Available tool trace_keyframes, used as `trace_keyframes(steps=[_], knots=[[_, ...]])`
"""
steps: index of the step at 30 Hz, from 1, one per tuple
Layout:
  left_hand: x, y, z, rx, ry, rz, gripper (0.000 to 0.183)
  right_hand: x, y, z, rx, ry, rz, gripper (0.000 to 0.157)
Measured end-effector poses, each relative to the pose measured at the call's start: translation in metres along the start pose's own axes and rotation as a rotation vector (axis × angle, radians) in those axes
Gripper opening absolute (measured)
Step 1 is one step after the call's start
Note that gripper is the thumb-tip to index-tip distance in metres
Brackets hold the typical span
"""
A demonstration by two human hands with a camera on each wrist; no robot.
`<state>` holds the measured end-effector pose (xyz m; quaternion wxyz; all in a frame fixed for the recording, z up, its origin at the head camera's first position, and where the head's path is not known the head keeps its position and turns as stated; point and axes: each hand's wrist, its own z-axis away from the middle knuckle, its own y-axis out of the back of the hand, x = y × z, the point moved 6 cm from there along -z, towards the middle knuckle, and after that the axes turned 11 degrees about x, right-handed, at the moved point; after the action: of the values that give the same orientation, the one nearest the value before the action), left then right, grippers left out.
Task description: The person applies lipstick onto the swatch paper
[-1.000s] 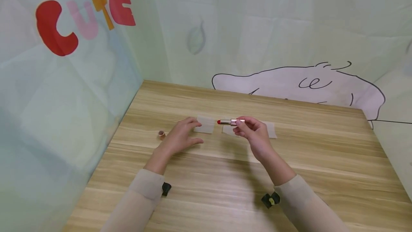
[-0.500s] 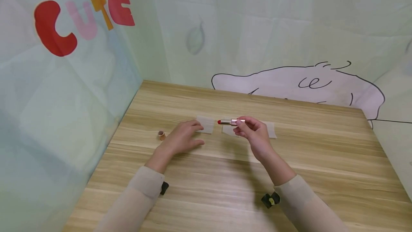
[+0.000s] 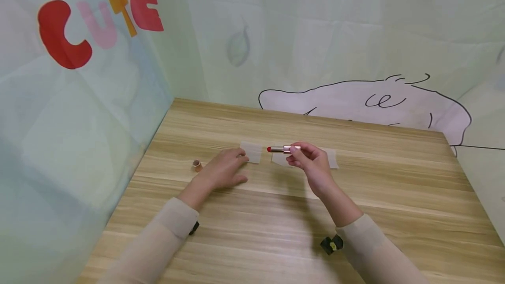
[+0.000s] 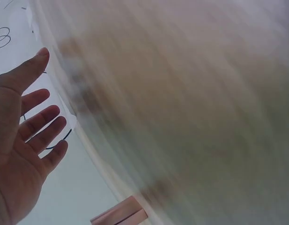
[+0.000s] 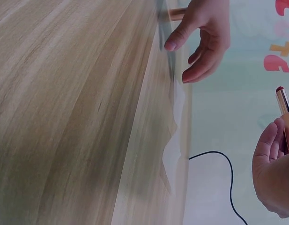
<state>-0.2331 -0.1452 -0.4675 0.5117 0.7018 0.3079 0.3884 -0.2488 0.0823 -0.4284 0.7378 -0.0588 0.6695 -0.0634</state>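
An extended red lipstick [image 3: 278, 149] with a silver and rose-gold body lies level in my right hand [image 3: 313, 165], pinched between thumb and fingers, its red tip pointing left. It hangs above the table, over the papers. My left hand [image 3: 222, 169] holds nothing. Its relaxed fingers are spread beside the left white paper [image 3: 250, 152]; whether they touch it I cannot tell. The lipstick cap [image 3: 197, 165], copper-coloured, stands left of that hand, and the cap [image 4: 121, 213] also shows low in the left wrist view. The right wrist view shows the lipstick [image 5: 285, 103] from the side.
Another white paper piece [image 3: 332, 159] lies partly hidden under the right hand. The wood-grain table [image 3: 268, 236] meets a printed cloth wall [image 3: 315, 47] at the back and another at the left. Black camera mounts [image 3: 332, 244] sit at the wrists.
My left hand has drawn slightly downward and its fingers have sunk toward the table, with the forearm swinging left. The right hand and lipstick have stayed nearly still.
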Motion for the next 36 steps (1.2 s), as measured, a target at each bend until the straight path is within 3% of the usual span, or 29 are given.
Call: trace_keyframes(steps=[16,36], knots=[[-0.004,-0.010,0.006,-0.034,-0.030,0.011,0.070,0.004,-0.001,-0.002,-0.005,-0.012,0.029,0.011],[-0.006,-0.013,0.009,-0.061,-0.026,-0.013,0.064,0.007,-0.003,-0.010,0.007,-0.001,0.080,0.016]])
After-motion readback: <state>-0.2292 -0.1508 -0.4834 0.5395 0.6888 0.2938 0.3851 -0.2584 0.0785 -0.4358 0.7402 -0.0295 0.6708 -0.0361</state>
